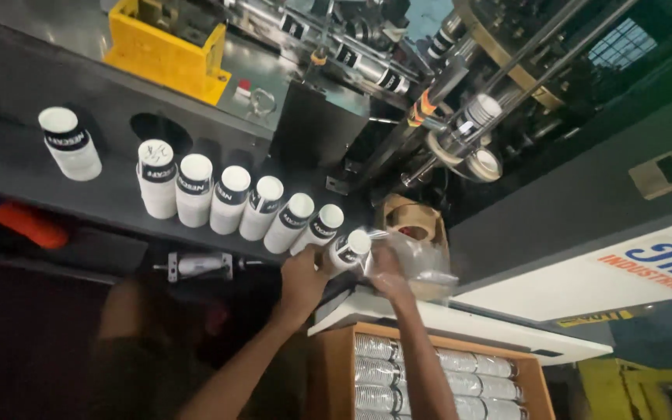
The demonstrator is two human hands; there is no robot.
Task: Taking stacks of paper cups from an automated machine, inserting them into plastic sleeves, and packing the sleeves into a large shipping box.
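Fingers [299, 263] of the left hand [302, 281] wrap around the lower end of a stack of white paper cups with a black band [348, 250], clamped on it so the stack lies tilted, its open mouth pointing up and to the right. Just to the right of those fingers, the right hand [386, 272] pinches a clear plastic bag [421, 264] at the mouth of the stack; its fingers are closed on the film, though the blur hides exactly how. Held this way, one hand steadies the cups while the other keeps the thin film at the stack's end.

To the left of the fingers, 6 more cup stacks [235, 198] stand side by side in a slanting row on the dark bench [25, 155], mouths up and touching or nearly touching, which keeps them upright and within easy reach. 1 further stack [70, 142] stands well apart at the far left, beside a round hole in the bench. Below the fingers sits a brown carton [336, 365] already lined with rows of bagged cup stacks lying on their sides. Above and to the right of the fingers a cup-making machine [460, 117] with metal rods carries a cup [482, 109], and a roll of brown tape [410, 222] sits just behind the bag.
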